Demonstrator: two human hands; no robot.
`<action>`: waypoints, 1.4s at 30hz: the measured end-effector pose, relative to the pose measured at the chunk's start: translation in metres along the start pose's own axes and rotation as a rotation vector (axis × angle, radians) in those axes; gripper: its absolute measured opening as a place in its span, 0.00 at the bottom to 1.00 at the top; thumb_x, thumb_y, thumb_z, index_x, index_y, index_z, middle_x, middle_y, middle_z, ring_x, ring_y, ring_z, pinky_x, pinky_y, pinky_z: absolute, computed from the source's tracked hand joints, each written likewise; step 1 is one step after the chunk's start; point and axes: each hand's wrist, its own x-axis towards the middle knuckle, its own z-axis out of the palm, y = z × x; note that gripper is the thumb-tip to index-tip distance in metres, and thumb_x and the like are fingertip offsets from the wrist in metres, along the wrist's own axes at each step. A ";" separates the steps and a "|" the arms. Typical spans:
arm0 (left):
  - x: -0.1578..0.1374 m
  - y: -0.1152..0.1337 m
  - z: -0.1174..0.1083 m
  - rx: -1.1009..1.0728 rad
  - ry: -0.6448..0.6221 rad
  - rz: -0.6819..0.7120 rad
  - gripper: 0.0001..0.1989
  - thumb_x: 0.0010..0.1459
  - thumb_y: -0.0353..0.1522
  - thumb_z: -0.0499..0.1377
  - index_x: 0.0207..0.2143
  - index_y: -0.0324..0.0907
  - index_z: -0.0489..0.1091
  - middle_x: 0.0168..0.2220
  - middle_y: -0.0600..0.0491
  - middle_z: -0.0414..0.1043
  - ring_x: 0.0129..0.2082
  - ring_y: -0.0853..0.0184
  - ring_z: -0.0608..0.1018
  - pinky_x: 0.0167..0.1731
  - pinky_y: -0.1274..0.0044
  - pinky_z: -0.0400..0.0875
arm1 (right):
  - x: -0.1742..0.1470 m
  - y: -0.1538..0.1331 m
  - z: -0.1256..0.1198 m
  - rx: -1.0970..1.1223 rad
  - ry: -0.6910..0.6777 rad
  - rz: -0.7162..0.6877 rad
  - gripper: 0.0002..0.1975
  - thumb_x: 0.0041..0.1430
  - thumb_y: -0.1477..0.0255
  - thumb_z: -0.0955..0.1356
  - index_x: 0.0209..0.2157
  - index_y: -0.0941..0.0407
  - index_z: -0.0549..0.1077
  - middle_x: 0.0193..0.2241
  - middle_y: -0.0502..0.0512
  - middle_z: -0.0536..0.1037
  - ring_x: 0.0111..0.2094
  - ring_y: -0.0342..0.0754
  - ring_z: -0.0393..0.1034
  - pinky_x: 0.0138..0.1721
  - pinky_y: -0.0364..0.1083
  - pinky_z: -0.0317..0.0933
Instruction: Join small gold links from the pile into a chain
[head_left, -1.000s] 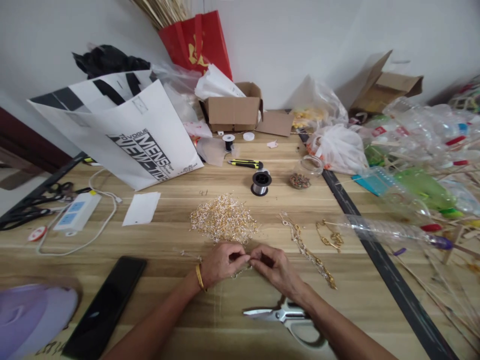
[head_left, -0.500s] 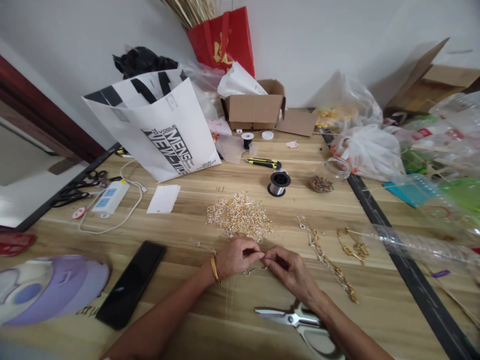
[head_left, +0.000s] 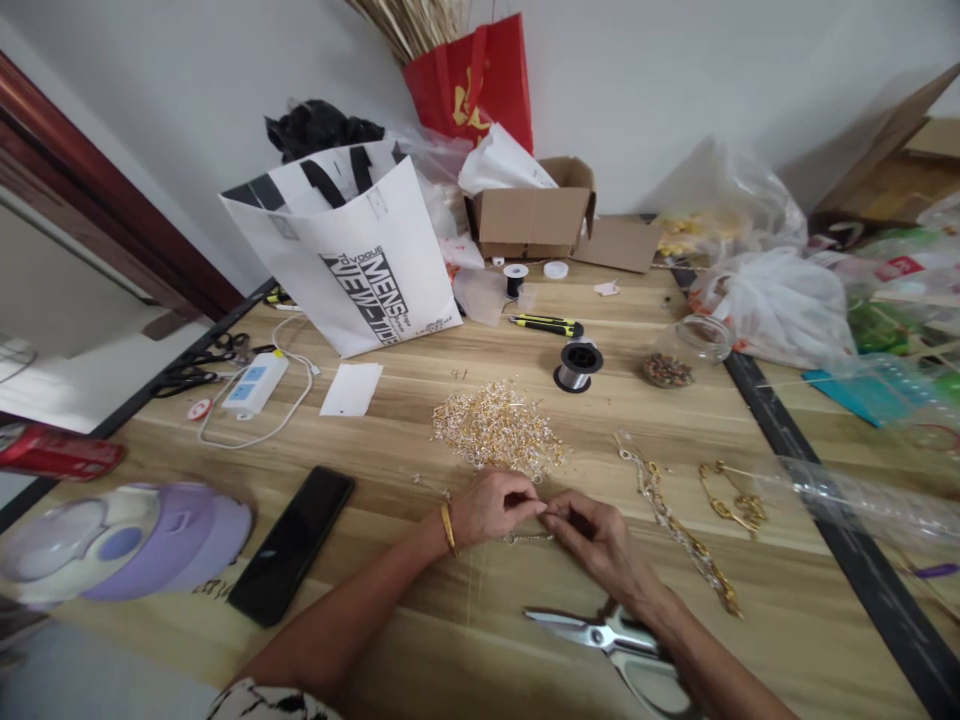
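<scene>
My left hand (head_left: 499, 505) and my right hand (head_left: 596, 535) meet fingertip to fingertip above the wooden table, both pinched closed. What lies between the fingertips is too small to make out. Just below them shows a short beaded strand (head_left: 529, 538), partly hidden by the hands. A faint thin line runs down from it toward the table's front. Right beyond my fingers spreads a pile of small gold and silvery beads (head_left: 499, 425). Scissors (head_left: 592, 635) lie under my right wrist, blades pointing left. To the right rests a bundle of gold and silver beaded strands (head_left: 675, 520).
A wire spool (head_left: 577, 366), a utility knife (head_left: 547, 325) and a jar of beads (head_left: 667, 370) stand behind the pile. On the left are a phone (head_left: 292, 545), a purple-and-white bottle (head_left: 165, 545) and a power strip (head_left: 256, 385). A white bag (head_left: 360, 260) stands farther back.
The view has shifted left, so everything appears farther right, and a red can shows more fully. My hands keep the same pinch over the same spot.
</scene>
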 end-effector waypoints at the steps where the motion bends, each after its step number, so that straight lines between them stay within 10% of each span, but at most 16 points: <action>1: 0.000 0.000 0.000 0.006 -0.007 0.008 0.11 0.56 0.34 0.56 0.24 0.37 0.71 0.21 0.55 0.69 0.22 0.73 0.67 0.25 0.82 0.60 | 0.000 0.000 0.000 -0.006 -0.003 -0.004 0.12 0.59 0.64 0.63 0.30 0.59 0.71 0.22 0.50 0.67 0.23 0.42 0.60 0.25 0.40 0.55; 14: 0.002 0.002 -0.009 -0.018 0.004 -0.039 0.10 0.55 0.33 0.57 0.24 0.37 0.71 0.22 0.55 0.70 0.23 0.73 0.68 0.27 0.81 0.61 | 0.000 -0.002 -0.002 -0.038 -0.024 -0.017 0.11 0.60 0.67 0.61 0.29 0.58 0.68 0.22 0.49 0.67 0.24 0.42 0.59 0.26 0.40 0.54; 24: 0.000 -0.019 -0.053 -0.216 0.272 -0.267 0.15 0.56 0.39 0.55 0.25 0.36 0.70 0.22 0.54 0.71 0.24 0.72 0.72 0.27 0.81 0.66 | -0.001 -0.006 -0.004 -0.013 -0.020 -0.029 0.12 0.60 0.65 0.61 0.29 0.58 0.67 0.21 0.48 0.64 0.23 0.41 0.57 0.25 0.40 0.52; 42: -0.002 -0.033 -0.061 0.317 -0.057 -0.197 0.03 0.50 0.26 0.59 0.27 0.39 0.73 0.26 0.54 0.71 0.26 0.71 0.71 0.30 0.80 0.63 | -0.001 -0.008 -0.005 -0.005 -0.028 -0.036 0.12 0.60 0.65 0.61 0.29 0.58 0.66 0.20 0.48 0.64 0.23 0.41 0.56 0.25 0.40 0.51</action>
